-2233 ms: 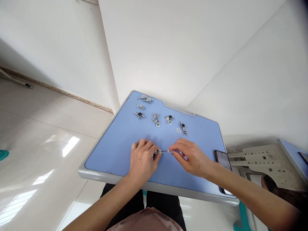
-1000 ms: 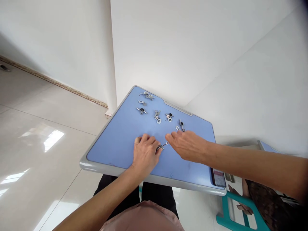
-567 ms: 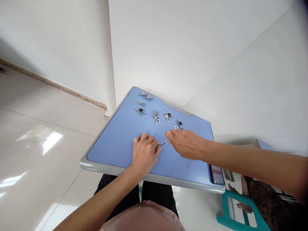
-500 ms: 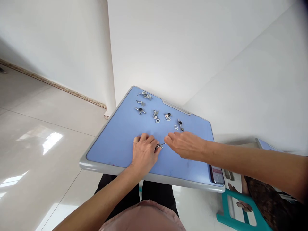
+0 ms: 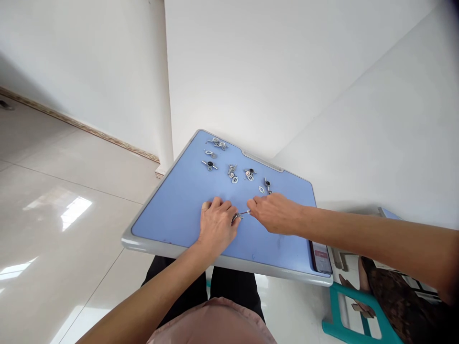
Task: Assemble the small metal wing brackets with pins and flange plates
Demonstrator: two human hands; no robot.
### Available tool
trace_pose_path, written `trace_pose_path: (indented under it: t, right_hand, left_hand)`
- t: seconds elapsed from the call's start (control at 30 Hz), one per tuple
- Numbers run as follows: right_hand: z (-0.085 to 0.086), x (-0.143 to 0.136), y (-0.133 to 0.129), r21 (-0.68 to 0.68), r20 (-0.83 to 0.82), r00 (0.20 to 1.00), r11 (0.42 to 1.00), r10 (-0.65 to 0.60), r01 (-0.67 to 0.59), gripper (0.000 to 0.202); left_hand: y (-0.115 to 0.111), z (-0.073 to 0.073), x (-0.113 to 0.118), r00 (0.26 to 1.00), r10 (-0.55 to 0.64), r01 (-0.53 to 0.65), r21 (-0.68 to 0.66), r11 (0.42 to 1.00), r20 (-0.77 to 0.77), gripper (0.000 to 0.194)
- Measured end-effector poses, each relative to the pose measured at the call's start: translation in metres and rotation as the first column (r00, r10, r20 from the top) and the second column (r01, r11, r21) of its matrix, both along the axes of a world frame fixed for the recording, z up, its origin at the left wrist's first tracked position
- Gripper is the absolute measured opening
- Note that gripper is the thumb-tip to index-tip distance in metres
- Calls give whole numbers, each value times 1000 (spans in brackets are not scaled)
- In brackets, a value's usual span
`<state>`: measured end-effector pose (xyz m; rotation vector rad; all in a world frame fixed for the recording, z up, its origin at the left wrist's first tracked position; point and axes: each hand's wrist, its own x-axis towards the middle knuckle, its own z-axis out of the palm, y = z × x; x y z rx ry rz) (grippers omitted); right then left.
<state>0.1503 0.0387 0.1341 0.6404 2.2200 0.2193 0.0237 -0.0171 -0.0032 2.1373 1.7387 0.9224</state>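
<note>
My left hand (image 5: pixel 218 223) rests on the blue tabletop (image 5: pixel 172 210), its fingers closed around a small metal part (image 5: pixel 235 218) that shows partly at the fingertips. To its right, my right hand (image 5: pixel 274 212) is closed in a fist on a screwdriver whose thin shaft (image 5: pixel 244 213) points left to the metal part. The handle is hidden inside the fist. Whether the tip touches a screw is too small to tell. Just beyond my right hand lie a flat oval plate (image 5: pixel 261 189) and a metal fitting with a black round centre (image 5: pixel 267 183).
Small metal parts lie in groups farther back: a pile (image 5: pixel 218 143), a flat piece (image 5: pixel 210 153), a black-centred fitting (image 5: pixel 210 165) and clusters (image 5: pixel 233 173) in the middle. A phone (image 5: pixel 321 258) sits at the right edge. Beside the table are a green stool (image 5: pixel 335 310) and a seated person (image 5: pixel 398 291).
My right hand has drawn slightly right and up, so more of the screwdriver shaft shows. The left hand keeps its grip on the metal part. The view has shifted slightly.
</note>
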Motion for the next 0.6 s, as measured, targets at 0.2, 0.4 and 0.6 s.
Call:
trace_pose_path:
  t: [0.2, 0.4, 0.6]
  right_hand:
    - [-5, -6, 2, 27, -61, 952, 953, -299, 301, 32]
    - [-1, -10, 2, -39, -122, 955, 962, -272, 269, 26]
    - [6, -10, -3, 6, -42, 993, 994, 106, -106, 22]
  left_hand:
    - [0, -1, 0, 999, -39, 39, 6, 999, -17, 14]
    - [-1, -3, 0, 999, -29, 29, -5, 1000, -13, 13]
    - [0, -3, 0, 1000, -18, 18, 3, 1000, -4, 12]
